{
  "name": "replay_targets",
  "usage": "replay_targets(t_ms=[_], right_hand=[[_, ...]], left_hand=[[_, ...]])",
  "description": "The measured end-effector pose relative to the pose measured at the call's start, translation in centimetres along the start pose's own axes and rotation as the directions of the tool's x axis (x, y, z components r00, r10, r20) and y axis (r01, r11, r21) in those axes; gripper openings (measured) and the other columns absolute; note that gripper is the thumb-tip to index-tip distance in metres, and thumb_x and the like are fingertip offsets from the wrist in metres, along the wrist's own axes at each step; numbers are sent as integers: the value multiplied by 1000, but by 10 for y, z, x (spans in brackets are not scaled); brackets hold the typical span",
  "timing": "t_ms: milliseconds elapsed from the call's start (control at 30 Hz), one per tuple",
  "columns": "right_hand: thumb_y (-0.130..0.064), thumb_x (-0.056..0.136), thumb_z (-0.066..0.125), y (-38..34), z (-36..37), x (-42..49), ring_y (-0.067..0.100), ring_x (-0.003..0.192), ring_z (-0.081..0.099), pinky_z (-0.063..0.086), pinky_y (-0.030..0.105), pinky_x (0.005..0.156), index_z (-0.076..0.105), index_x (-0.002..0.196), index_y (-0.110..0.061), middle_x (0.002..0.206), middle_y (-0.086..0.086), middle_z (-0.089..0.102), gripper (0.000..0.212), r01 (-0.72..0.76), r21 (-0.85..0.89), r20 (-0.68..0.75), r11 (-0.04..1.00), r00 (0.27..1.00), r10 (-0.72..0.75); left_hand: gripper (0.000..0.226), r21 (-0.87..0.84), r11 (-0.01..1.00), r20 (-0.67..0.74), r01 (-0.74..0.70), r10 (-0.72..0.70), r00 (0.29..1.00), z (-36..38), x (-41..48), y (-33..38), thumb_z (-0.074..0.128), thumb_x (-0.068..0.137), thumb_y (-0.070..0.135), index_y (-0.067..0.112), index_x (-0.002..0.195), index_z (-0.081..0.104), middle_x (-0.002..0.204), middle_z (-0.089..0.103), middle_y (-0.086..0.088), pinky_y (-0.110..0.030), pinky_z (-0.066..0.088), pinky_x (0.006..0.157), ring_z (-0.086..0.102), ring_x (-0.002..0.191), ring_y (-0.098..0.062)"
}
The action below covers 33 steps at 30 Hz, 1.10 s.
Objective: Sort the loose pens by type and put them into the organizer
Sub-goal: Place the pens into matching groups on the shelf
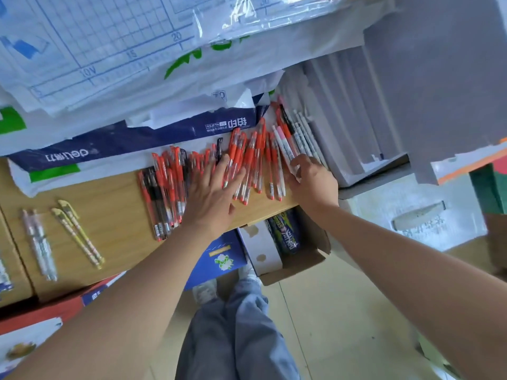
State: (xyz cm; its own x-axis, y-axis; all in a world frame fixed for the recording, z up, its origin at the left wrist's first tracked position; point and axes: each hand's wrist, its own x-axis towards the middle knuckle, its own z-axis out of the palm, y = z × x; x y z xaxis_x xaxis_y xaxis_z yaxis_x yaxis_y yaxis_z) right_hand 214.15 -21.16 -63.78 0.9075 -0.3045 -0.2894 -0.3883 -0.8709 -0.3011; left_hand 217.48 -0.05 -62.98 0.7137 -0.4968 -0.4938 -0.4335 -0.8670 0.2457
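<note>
Several red gel pens [253, 160] lie side by side on a wooden shelf top [109, 204], with a few black pens [153, 193] among them at the left. My left hand [211, 193] lies flat on the red pens, fingers straight. My right hand [310, 179] is at the right end of the row, its fingers curled round white and pink marker pens [285, 144]. More white pens [304, 130] lie beside the grey slotted organizer [356, 127] at the right.
Two yellow pens [76, 231] and a few white patterned pens [39, 242] lie apart at the left. Blue paper reams [131, 141] and plastic-wrapped sheets [109, 50] crowd the back. An open cardboard box [296, 259] sits on the floor below the shelf edge.
</note>
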Motion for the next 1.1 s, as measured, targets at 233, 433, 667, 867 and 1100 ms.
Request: replay_targets(t_ms=[233, 433, 667, 867, 1100], right_hand=[[-35, 88, 62, 5, 10, 14, 28, 79, 64, 54, 34, 68, 60, 100, -11, 89, 6, 67, 27, -92, -56, 102, 994, 990, 97], [-37, 88, 61, 4, 7, 18, 25, 72, 60, 43, 28, 60, 59, 94, -11, 81, 5, 63, 28, -64, -107, 114, 992, 991, 76], [-31, 86, 58, 0, 3, 25, 25, 62, 49, 34, 27, 54, 51, 78, -11, 69, 3, 51, 23, -132, -104, 113, 986, 983, 143], [-17, 77, 64, -4, -5, 18, 15, 60, 57, 47, 23, 56, 60, 80, -10, 69, 1, 62, 9, 145, 307, 179, 941, 962, -207], [-23, 85, 62, -10, -2, 9, 7, 58, 56, 46, 21, 55, 65, 79, -15, 66, -8, 61, 10, 158, 383, 166, 910, 957, -236]], left_hand=[[79, 0, 999, 6, -41, 41, 999, 2, 14, 6, 58, 90, 22, 35, 152, 11, 160, -10, -3, -47, 3, 117, -4, 148, -29], [74, -40, 997, 0, -62, 62, 998, 2, 15, 4, 59, 90, 19, 31, 151, 20, 160, -4, -4, -47, 7, 118, 0, 147, -30], [67, -80, 994, -34, -81, 78, 996, -4, 18, 4, 59, 89, 19, 25, 149, 29, 158, 8, -7, -45, 9, 118, 8, 146, -30], [28, -497, 867, -222, -46, -76, 972, -17, 33, 21, 50, 96, 26, 15, 120, 61, 112, 61, -2, -31, 39, 93, 51, 106, -18], [33, -857, 481, 57, 187, -272, 961, -28, 53, 33, 42, 101, 31, 4, 92, 59, 85, 63, -12, -35, 47, 61, 58, 68, -23]])
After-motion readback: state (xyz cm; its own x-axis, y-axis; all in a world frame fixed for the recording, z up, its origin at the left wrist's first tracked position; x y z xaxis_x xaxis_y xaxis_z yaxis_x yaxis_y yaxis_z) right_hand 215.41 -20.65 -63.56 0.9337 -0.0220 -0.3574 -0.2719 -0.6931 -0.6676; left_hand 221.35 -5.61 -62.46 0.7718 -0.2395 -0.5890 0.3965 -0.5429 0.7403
